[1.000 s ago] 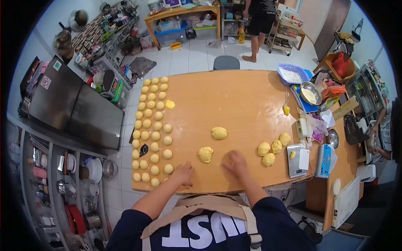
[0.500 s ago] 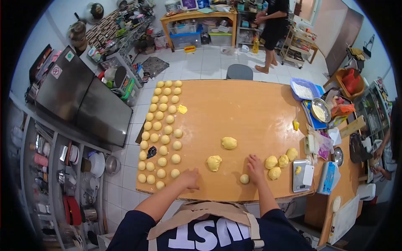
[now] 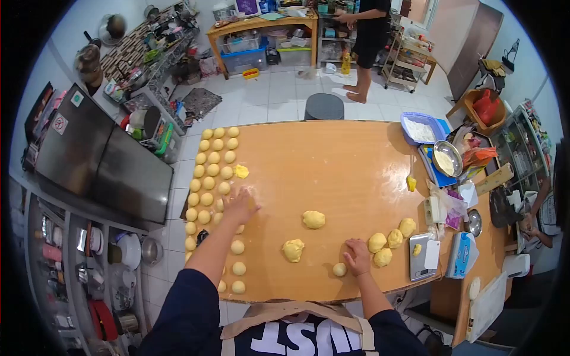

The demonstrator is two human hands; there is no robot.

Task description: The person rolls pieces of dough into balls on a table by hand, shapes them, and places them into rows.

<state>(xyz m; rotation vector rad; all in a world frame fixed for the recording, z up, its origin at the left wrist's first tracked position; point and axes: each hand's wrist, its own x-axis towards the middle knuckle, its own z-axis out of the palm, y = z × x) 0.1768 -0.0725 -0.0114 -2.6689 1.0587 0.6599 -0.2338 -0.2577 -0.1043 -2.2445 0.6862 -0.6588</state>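
My left hand (image 3: 242, 206) is over the left part of the table, fingers apart and holding nothing, beside rows of smooth round dough balls (image 3: 226, 172). Just beyond its fingertips lies a flat, bright yellow lump (image 3: 241, 171). The left forearm hides some of the balls. My right hand (image 3: 357, 257) rests on the tabletop with its fingers apart, close to a single dough ball (image 3: 339, 269) on its left. Two rougher dough lumps, one nearer (image 3: 293, 250) and one farther (image 3: 314, 219), sit mid-table. Several more dough pieces (image 3: 383, 257) are right of my right hand.
A scale (image 3: 423, 256) with a small dough bit stands at the right edge, near a blue tissue pack (image 3: 462, 255). Farther back are a flour basket (image 3: 419, 129) and a metal bowl (image 3: 447, 158). A stool (image 3: 324, 107) and a person (image 3: 371, 41) are beyond the table.
My left hand has moved forward and left, from the near table edge toward the yellow lump. My right hand stays near the single dough ball. The whole view has shifted slightly.
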